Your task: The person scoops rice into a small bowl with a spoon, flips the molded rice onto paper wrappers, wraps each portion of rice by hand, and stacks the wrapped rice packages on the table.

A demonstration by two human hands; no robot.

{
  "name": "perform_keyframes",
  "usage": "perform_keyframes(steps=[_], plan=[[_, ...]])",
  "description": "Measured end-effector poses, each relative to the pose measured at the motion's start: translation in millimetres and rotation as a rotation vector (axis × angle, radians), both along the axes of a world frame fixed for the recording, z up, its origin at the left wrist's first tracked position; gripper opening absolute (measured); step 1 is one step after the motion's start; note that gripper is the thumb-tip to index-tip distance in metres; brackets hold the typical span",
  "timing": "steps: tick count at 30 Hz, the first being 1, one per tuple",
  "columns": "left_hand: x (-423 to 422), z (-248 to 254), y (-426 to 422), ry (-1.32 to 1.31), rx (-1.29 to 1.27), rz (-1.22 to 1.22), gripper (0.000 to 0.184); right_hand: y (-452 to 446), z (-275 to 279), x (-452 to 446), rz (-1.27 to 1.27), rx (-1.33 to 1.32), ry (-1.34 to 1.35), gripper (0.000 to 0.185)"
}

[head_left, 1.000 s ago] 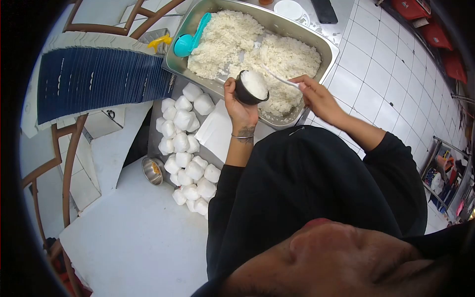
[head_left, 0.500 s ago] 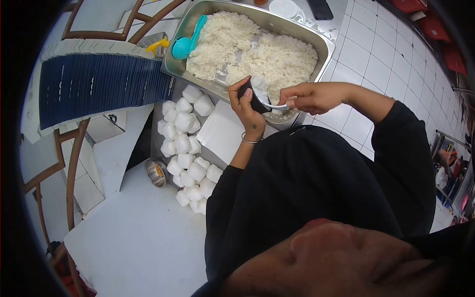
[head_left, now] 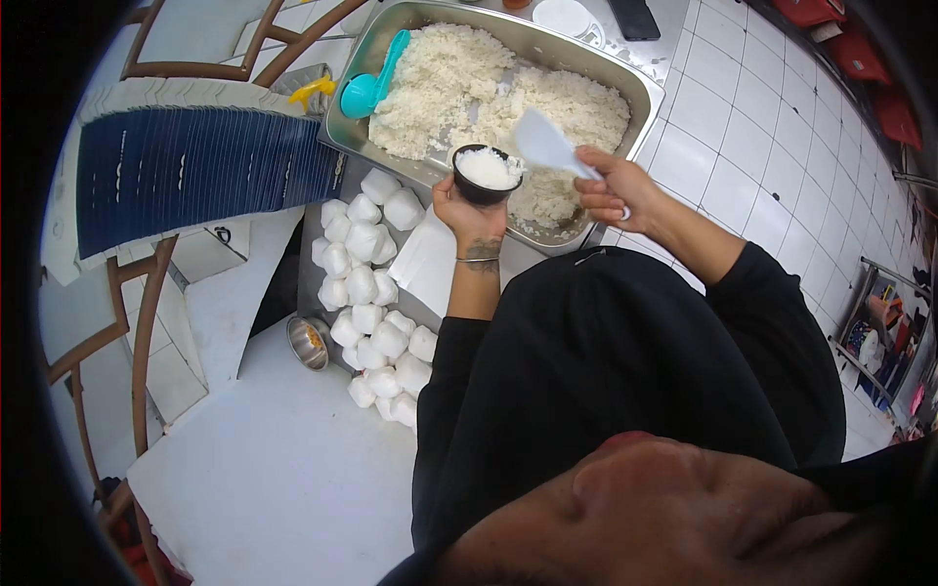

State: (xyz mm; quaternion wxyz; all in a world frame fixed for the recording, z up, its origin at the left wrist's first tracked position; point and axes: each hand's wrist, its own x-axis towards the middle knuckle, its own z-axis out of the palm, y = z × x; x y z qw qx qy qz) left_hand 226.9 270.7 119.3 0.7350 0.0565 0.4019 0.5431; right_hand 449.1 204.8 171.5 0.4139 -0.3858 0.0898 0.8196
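Note:
My left hand [head_left: 469, 217] holds a small black bowl [head_left: 481, 193] from below, its opening facing up and filled with white rice [head_left: 489, 168]. A white rice paddle [head_left: 547, 144] is gripped by its handle in my right hand [head_left: 620, 190], its blade just right of the bowl. Both hands are at the near edge of a large metal tray [head_left: 640, 93] of loose cooked rice [head_left: 454, 59]. A teal scoop [head_left: 362, 95] rests at the tray's left end. Below the tray, several white wrapped bundles [head_left: 362, 239] lie piled beside white paper sheets [head_left: 425, 259].
A long row of dark blue folded cartons [head_left: 195, 171] stands at the left. Near the bundles sits a small metal bowl [head_left: 309, 343] with something orange inside. Behind the tray are a white round lid [head_left: 561, 15] and a dark phone [head_left: 635, 18]. A yellow object [head_left: 313, 92] is left of the tray.
The black bowl has gone from tilted to upright. The paddle came out of the bowl and its blade now points up and left. My right hand has turned and opened some distance from my left.

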Motion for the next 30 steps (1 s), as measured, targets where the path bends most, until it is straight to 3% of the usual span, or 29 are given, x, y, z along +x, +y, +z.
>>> perform_keyframes(steps=[3, 4, 7, 8, 11, 13, 17, 22, 30], plan=[[-5.5, 14.7, 4.6, 0.08, -0.013, -0.122, 0.06, 1.5, 13.7, 11.6, 0.104, 0.371, -0.509, 0.018], [-7.4, 16.9, 5.5, 0.104, -0.012, -0.158, 0.06, 4.9, 9.4, 19.4, 0.259, 0.492, -0.672, 0.026], [-11.8, 33.5, 2.7, 0.115, 0.017, -0.302, 0.061, 2.0, 13.4, 13.0, 0.429, 1.144, -1.256, 0.03], [-14.9, 37.7, -0.8, 0.087, 0.034, -0.352, 0.062, 2.5, 20.1, 15.7, 0.55, 1.124, -1.295, 0.034], [-12.3, 50.4, 1.7, 0.124, 0.088, -0.475, 0.073, 11.8, 3.6, 28.7, 0.566, 1.456, -1.576, 0.033], [-14.6, 55.0, 4.7, 0.194, 0.216, -0.621, 0.071, 18.5, 11.4, 39.3, 0.677, 1.486, -1.562, 0.032], [-13.0, 59.3, 0.5, 0.154, 0.028, -0.64, 0.075, 23.4, 11.4, 48.5, 0.744, 1.602, -1.441, 0.036], [-0.7, 58.9, -4.6, 0.095, -0.034, -0.585, 0.069, 20.7, 2.7, 45.7, 0.735, 1.68, -1.358, 0.04], [2.1, 38.5, -15.9, 0.037, -0.127, -0.628, 0.069, 10.7, -3.3, 25.7, 0.767, 1.506, -1.179, 0.037]])
